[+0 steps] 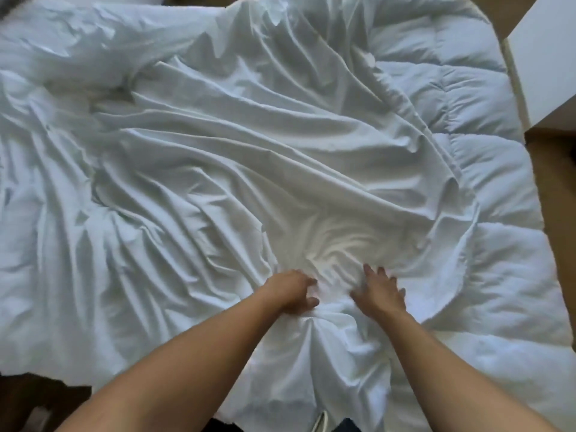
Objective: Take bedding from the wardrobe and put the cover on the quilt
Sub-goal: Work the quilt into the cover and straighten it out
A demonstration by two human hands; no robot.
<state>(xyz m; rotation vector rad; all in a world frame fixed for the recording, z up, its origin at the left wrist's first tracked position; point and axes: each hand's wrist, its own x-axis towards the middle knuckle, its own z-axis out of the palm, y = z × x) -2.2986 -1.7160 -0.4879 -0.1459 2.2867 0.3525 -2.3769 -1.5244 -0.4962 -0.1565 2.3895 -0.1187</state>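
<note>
A white quilt cover (pixel 249 151) lies crumpled over the bed, heavily creased. Beneath it, along the right side, the puffy white quilt (pixel 486 213) shows in stitched squares. My left hand (pixel 293 291) is at the near middle, its fingers curled into a bunch of the cover. My right hand (pixel 381 293) lies just to its right with fingers spread, pressing on the same gathered cloth. From both hands the cover hangs toward me in folds over the bed's near edge.
A white cabinet (pixel 548 57) stands at the upper right beside the bed. Brown floor (pixel 554 169) runs along the right edge and shows at the lower left. A pale pillow corner sits at the top left.
</note>
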